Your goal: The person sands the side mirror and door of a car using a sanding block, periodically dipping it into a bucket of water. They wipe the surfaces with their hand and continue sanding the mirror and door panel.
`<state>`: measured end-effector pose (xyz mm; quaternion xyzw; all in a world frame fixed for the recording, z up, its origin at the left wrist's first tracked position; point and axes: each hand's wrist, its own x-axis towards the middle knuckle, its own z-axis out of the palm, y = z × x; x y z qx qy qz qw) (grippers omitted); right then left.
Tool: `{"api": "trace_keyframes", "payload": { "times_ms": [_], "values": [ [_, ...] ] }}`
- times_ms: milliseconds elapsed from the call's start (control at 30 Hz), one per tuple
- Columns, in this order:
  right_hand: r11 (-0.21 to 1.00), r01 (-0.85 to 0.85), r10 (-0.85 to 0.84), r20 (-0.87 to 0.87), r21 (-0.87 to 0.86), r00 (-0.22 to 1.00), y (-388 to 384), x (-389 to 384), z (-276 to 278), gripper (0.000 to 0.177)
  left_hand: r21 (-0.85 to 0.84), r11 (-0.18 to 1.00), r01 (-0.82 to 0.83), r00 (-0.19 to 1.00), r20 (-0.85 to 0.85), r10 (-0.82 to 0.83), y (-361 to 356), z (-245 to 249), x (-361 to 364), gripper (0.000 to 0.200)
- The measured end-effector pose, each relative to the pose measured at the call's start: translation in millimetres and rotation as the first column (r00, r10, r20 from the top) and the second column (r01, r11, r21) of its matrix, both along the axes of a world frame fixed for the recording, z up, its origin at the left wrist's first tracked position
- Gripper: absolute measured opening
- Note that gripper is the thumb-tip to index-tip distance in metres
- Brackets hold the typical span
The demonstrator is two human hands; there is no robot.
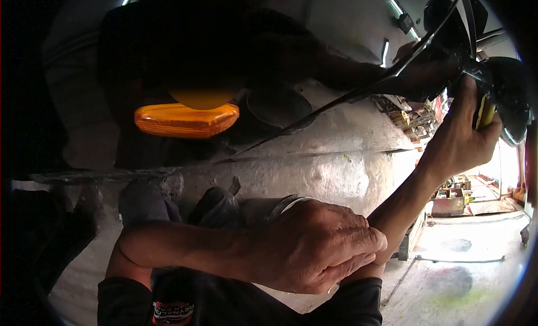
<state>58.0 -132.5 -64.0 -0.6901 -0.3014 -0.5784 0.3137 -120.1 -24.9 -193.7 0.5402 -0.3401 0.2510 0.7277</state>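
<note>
Right hand (pixel 459 136) is up high, wrapped tight around a yellow-handled tool (pixel 485 112) by the black mirror (pixel 511 93). Left hand (pixel 314 248) is curled into a fist beside the right forearm.

The right hand (pixel 457 138) is raised at the upper right, wrapped around a yellow-handled tool (pixel 485 112) against a dark rounded housing (pixel 511 88). The left hand (pixel 314 247) is curled into a fist against the right forearm. Black cables (pixel 358 93) run above an orange lens (pixel 186 119) over the grey floor (pixel 465 270).
</note>
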Motion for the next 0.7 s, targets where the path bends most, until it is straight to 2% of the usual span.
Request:
{"api": "trace_keyframes", "payload": {
  "times_ms": [100, 133, 233, 367, 400, 500, 633, 667, 700],
  "values": [
    [0.994, 0.104, -0.104, -0.041, 0.016, 0.994, -3, -5, -12, 0.029, 0.03, 1.0, 0.0, 1.0, 0.009, 0.0, -1, 0, 1, 0.029],
    [0.991, -0.098, 0.103, -0.054, 0.087, 0.993, -1, -5, -19, 0.031, 0.033, 0.999, 0.004, 1.0, 0.018, -0.004, 0, 0, 1, 0.029],
    [0.998, 0.001, 0.004, 0.083, -0.056, 0.997, 3, 1, -2, 0.029, 0.042, 0.999, 0.007, 1.0, -0.001, -0.007, 0, 0, 3, 0.029],
    [0.995, 0.097, -0.096, 0.053, -0.018, 0.994, 4, -5, -6, 0.032, 0.057, 0.998, 0.019, 0.999, -0.028, -0.018, -4, -1, 4, 0.029],
    [0.997, 0.078, -0.079, 0.044, 0.022, 0.996, 5, -8, -13, 0.035, 0.046, 0.999, 0.024, 1.0, -0.02, -0.023, -5, -1, 2, 0.028],
    [0.996, 0.089, -0.086, 0.1, -0.021, 0.991, 5, -5, 0, 0.037, 0.035, 0.999, 0.009, 1.0, -0.007, -0.009, -5, -1, 0, 0.027],
    [0.954, 0.298, -0.292, 0.119, -0.04, 0.949, 8, -11, 15, 0.04, 0.095, 0.995, 0.021, 0.999, -0.047, -0.017, -2, 2, -2, 0.026],
    [0.962, 0.274, -0.272, 0.094, -0.01, 0.958, 6, -13, 7, 0.042, 0.121, 0.992, 0.033, 0.998, -0.052, -0.026, 0, 4, -2, 0.026],
    [0.969, 0.237, -0.229, 0.119, -0.064, 0.966, 3, -14, -3, 0.037, 0.103, 0.995, 0.017, 0.999, -0.03, -0.014, 1, 5, -3, 0.026]
  ]
}}
